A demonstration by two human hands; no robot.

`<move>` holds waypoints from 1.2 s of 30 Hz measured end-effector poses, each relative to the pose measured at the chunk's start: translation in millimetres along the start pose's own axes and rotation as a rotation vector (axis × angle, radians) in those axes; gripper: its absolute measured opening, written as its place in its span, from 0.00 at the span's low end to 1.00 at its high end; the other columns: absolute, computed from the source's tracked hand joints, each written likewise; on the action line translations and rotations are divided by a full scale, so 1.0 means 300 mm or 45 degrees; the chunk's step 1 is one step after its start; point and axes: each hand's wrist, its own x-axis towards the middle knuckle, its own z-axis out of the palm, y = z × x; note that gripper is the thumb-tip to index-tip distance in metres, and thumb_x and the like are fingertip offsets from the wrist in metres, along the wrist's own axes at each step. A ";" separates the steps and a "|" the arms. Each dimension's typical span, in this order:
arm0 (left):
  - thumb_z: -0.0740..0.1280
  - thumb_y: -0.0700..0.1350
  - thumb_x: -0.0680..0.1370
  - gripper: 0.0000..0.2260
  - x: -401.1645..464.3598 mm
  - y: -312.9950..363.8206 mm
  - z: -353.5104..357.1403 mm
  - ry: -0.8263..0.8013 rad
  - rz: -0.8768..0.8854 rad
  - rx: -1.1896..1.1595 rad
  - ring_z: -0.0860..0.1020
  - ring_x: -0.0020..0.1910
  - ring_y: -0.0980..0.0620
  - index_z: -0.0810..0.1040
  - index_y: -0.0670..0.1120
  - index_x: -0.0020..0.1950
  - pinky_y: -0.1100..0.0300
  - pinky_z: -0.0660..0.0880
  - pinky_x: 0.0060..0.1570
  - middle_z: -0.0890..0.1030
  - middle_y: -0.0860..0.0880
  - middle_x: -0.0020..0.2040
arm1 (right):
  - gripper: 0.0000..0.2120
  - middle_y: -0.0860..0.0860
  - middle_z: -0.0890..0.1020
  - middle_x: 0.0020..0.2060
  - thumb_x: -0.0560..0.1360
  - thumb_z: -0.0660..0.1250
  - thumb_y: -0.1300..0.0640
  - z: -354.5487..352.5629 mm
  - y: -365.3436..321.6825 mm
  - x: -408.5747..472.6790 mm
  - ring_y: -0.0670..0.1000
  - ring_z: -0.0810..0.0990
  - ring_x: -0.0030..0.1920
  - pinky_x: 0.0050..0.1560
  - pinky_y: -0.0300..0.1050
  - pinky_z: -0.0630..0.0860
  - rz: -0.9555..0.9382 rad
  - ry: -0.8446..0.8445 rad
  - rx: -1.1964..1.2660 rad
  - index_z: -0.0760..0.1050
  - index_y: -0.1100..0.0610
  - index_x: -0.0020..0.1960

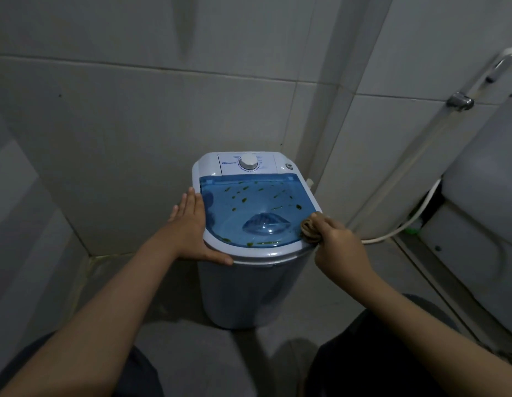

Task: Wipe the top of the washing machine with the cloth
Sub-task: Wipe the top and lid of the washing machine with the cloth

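A small white washing machine [243, 285] stands in the corner of a tiled room. Its top is a see-through blue lid [249, 202] with a white dial [248, 162] on the panel behind it. Several green smears dot the lid, most across the back half and a few along the front edge. My left hand [192, 222] lies flat against the machine's left rim, fingers together, thumb under the front edge. My right hand [339, 245] is closed on a bunched brownish cloth [308, 228], which touches the lid's right front corner.
Tiled walls stand close behind and to the left of the machine. A white toilet [484, 202] fills the right side. A white hose [403, 224] runs along the floor beside the machine, and a metal sprayer holder [461, 101] is fixed to the right wall.
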 end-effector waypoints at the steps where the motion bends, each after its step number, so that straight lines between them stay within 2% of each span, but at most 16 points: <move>1: 0.63 0.79 0.48 0.73 0.000 0.000 -0.001 0.000 -0.003 0.001 0.31 0.74 0.44 0.27 0.40 0.73 0.47 0.36 0.73 0.28 0.40 0.74 | 0.29 0.59 0.72 0.66 0.68 0.62 0.66 0.001 -0.020 -0.014 0.65 0.79 0.54 0.48 0.55 0.78 0.023 -0.049 -0.045 0.65 0.56 0.69; 6: 0.65 0.77 0.50 0.72 -0.002 0.002 0.003 0.010 -0.010 -0.002 0.31 0.74 0.44 0.28 0.40 0.73 0.47 0.36 0.73 0.28 0.40 0.74 | 0.29 0.64 0.68 0.66 0.72 0.60 0.64 0.009 -0.132 -0.073 0.65 0.79 0.51 0.45 0.53 0.76 0.022 -0.159 -0.202 0.57 0.61 0.72; 11: 0.63 0.79 0.47 0.73 0.000 0.001 0.001 0.001 -0.012 -0.001 0.31 0.74 0.43 0.28 0.40 0.73 0.47 0.36 0.72 0.29 0.40 0.75 | 0.27 0.62 0.69 0.64 0.74 0.59 0.64 -0.005 -0.243 -0.091 0.62 0.77 0.56 0.48 0.51 0.76 -0.040 -0.265 -0.326 0.55 0.63 0.71; 14: 0.62 0.80 0.46 0.74 -0.003 0.004 0.001 0.017 -0.016 -0.019 0.31 0.74 0.43 0.29 0.40 0.73 0.48 0.36 0.72 0.29 0.40 0.75 | 0.23 0.64 0.71 0.62 0.74 0.60 0.66 -0.023 -0.312 -0.090 0.62 0.77 0.56 0.49 0.52 0.77 -0.118 -0.290 -0.411 0.60 0.65 0.68; 18: 0.69 0.75 0.53 0.70 -0.005 0.007 0.006 0.053 -0.033 -0.016 0.32 0.75 0.43 0.29 0.39 0.74 0.48 0.36 0.72 0.30 0.40 0.75 | 0.17 0.63 0.74 0.59 0.75 0.59 0.65 -0.016 -0.394 -0.098 0.61 0.76 0.56 0.49 0.51 0.76 -0.225 -0.323 -0.354 0.65 0.66 0.63; 21: 0.72 0.68 0.60 0.65 -0.004 0.014 0.010 0.077 -0.030 -0.009 0.33 0.75 0.43 0.30 0.38 0.74 0.49 0.36 0.72 0.31 0.39 0.76 | 0.12 0.58 0.82 0.47 0.68 0.69 0.61 -0.011 -0.430 -0.088 0.57 0.82 0.44 0.36 0.43 0.78 -0.382 -0.107 -0.432 0.76 0.62 0.50; 22: 0.72 0.66 0.63 0.63 -0.005 0.014 0.012 0.085 -0.030 -0.004 0.33 0.75 0.43 0.31 0.38 0.74 0.49 0.37 0.73 0.31 0.39 0.76 | 0.11 0.59 0.83 0.45 0.66 0.70 0.62 -0.012 -0.447 -0.082 0.57 0.83 0.42 0.35 0.43 0.77 -0.428 -0.058 -0.442 0.77 0.62 0.48; 25: 0.71 0.61 0.68 0.57 -0.003 0.009 0.013 0.092 -0.026 -0.003 0.34 0.75 0.42 0.32 0.36 0.74 0.49 0.38 0.74 0.32 0.37 0.75 | 0.12 0.63 0.78 0.55 0.75 0.58 0.66 0.011 -0.474 -0.051 0.63 0.79 0.53 0.40 0.49 0.70 -0.564 -0.228 -0.311 0.72 0.65 0.57; 27: 0.70 0.60 0.70 0.56 -0.004 0.007 0.008 0.069 -0.018 -0.003 0.34 0.75 0.41 0.31 0.36 0.74 0.48 0.38 0.73 0.31 0.37 0.75 | 0.12 0.60 0.80 0.53 0.74 0.62 0.61 0.019 -0.468 0.001 0.62 0.80 0.51 0.40 0.48 0.70 -0.613 -0.193 -0.172 0.73 0.59 0.57; 29: 0.70 0.67 0.63 0.62 -0.009 0.011 0.004 0.041 -0.025 -0.020 0.33 0.75 0.42 0.31 0.38 0.74 0.48 0.37 0.73 0.31 0.39 0.75 | 0.12 0.56 0.83 0.48 0.71 0.67 0.56 0.008 -0.450 0.060 0.58 0.81 0.48 0.44 0.49 0.78 -0.555 -0.163 0.107 0.76 0.53 0.55; 31: 0.68 0.74 0.51 0.69 -0.010 0.013 0.003 0.035 -0.028 -0.057 0.31 0.74 0.44 0.31 0.42 0.75 0.47 0.36 0.72 0.31 0.42 0.76 | 0.11 0.55 0.85 0.44 0.69 0.66 0.61 -0.012 -0.428 0.126 0.56 0.82 0.46 0.46 0.54 0.81 -0.441 -0.164 0.388 0.79 0.55 0.51; 32: 0.68 0.76 0.50 0.71 -0.007 0.009 0.006 0.047 -0.021 -0.062 0.31 0.74 0.45 0.32 0.43 0.75 0.47 0.35 0.72 0.31 0.42 0.76 | 0.13 0.55 0.85 0.44 0.68 0.64 0.65 -0.024 -0.415 0.160 0.55 0.82 0.46 0.46 0.56 0.81 -0.396 -0.123 0.475 0.79 0.56 0.50; 36: 0.65 0.77 0.54 0.68 0.001 0.000 0.005 0.121 0.002 0.034 0.31 0.75 0.45 0.30 0.42 0.75 0.46 0.31 0.68 0.30 0.42 0.76 | 0.22 0.57 0.85 0.49 0.65 0.60 0.71 -0.062 -0.380 0.289 0.56 0.81 0.51 0.51 0.53 0.80 -0.308 0.025 0.608 0.79 0.57 0.55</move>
